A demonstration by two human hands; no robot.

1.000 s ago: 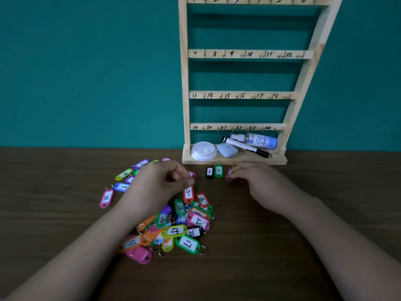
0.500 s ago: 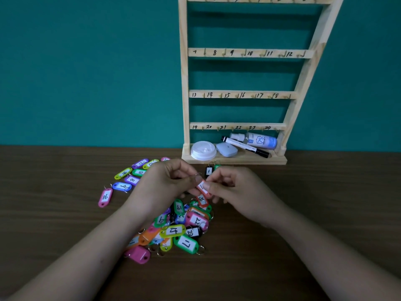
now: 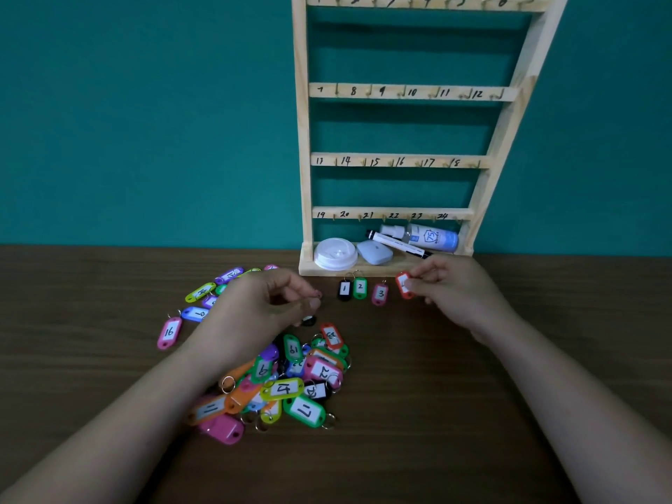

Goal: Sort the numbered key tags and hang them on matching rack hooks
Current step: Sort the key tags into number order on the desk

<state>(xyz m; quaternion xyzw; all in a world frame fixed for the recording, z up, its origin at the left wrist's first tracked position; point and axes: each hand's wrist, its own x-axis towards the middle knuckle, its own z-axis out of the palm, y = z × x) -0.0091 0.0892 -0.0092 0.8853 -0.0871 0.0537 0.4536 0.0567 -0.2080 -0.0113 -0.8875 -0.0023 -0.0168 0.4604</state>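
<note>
My right hand [image 3: 454, 292] pinches a red key tag [image 3: 404, 284] just above the table, right of a row of three tags lying in front of the rack: black 1 [image 3: 344, 289], green 2 [image 3: 359, 288] and pink 3 [image 3: 380, 294]. My left hand [image 3: 265, 307] hovers over the top of the pile of coloured tags [image 3: 291, 380], fingers curled, thumb near the forefinger, with nothing seen in it. The wooden rack [image 3: 302, 140] stands against the wall, and its numbered hooks show no tags.
The rack's bottom ledge holds a white lid [image 3: 335, 253], a pale blue object [image 3: 374, 252], a marker [image 3: 398, 243] and a spray bottle [image 3: 425, 235]. More tags lie left of the pile, among them pink 16 [image 3: 169, 332]. Brown table [image 3: 472, 412] extends to the right.
Both hands held the red tag over the pile; now my right hand alone has carried it right, past tag 3. My left hand has let go and stays over the pile.
</note>
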